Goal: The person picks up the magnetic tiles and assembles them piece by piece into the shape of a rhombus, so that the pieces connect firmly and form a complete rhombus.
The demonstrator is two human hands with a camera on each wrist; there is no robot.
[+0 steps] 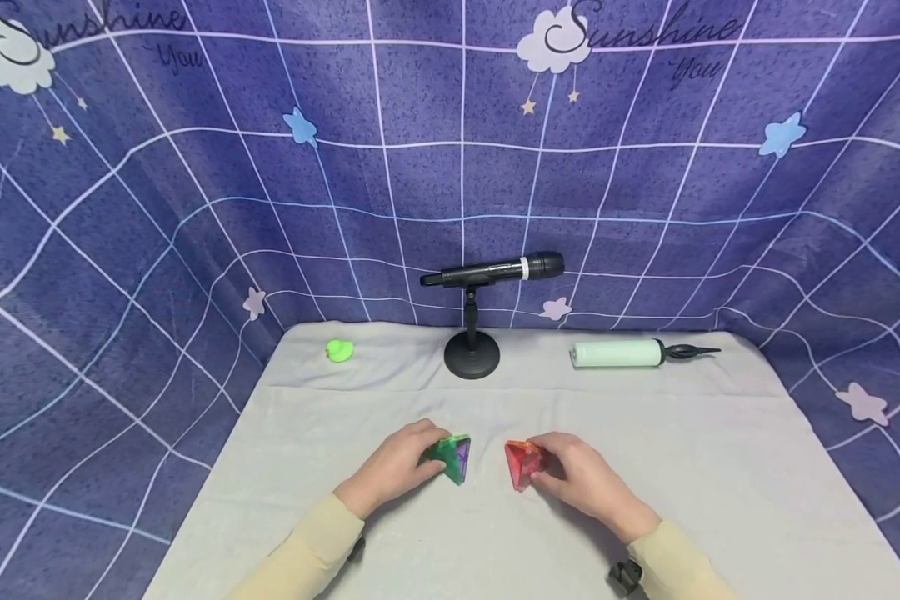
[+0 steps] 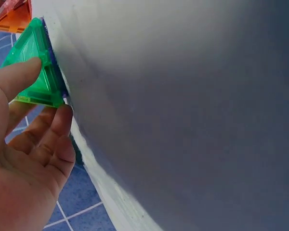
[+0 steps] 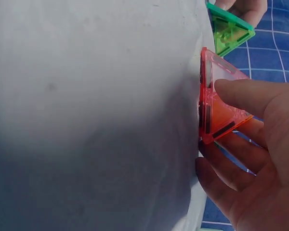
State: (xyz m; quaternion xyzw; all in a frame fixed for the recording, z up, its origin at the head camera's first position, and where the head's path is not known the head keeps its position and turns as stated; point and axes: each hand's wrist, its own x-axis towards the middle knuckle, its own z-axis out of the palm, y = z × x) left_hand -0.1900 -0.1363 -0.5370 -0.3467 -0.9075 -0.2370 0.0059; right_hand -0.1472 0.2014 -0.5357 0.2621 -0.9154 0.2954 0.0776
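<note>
Between the thumb and fingers of my left hand [image 1: 397,462] is a small translucent pyramid of magnetic tiles [image 1: 450,457], green with a purple side in the head view. In the left wrist view the thumb presses the green face [image 2: 36,79] while fingertips support its lower edge. My right hand [image 1: 588,477] pinches a second pyramid of magnetic tiles [image 1: 522,462], red and orange. The right wrist view shows the thumb on its red face [image 3: 219,103], with fingers behind and below. Both pyramids sit low at the tabletop, facing each other across a short gap.
A black microphone [image 1: 495,272] on a round-based stand [image 1: 472,355] is at the table's back middle. Left of it sits a green toy duck [image 1: 339,350]; to the right lies a pale green hand pump [image 1: 618,353]. A blue grid-patterned curtain [image 1: 420,179] surrounds the white-covered table [image 1: 487,550].
</note>
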